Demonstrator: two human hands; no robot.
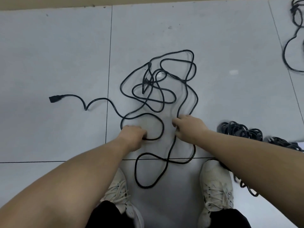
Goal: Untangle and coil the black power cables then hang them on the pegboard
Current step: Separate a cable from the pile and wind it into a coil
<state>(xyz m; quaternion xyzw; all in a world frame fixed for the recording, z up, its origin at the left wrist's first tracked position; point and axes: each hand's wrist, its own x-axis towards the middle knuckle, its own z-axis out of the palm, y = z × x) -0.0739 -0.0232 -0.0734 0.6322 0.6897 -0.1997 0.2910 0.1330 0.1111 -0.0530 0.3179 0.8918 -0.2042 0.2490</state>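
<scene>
A tangle of black power cable lies spread on the grey tiled floor in front of me. One end with a black connector trails off to the left. My left hand grips a loop of the cable near the floor. My right hand holds strands of the same cable, fingers curled round them. Another loop lies between my shoes. No pegboard is in view.
Several coiled black cable bundles lie at the right beside my right arm. More loose black cable lies at the upper right edge. My two white shoes stand at the bottom. A beige wall base runs along the top.
</scene>
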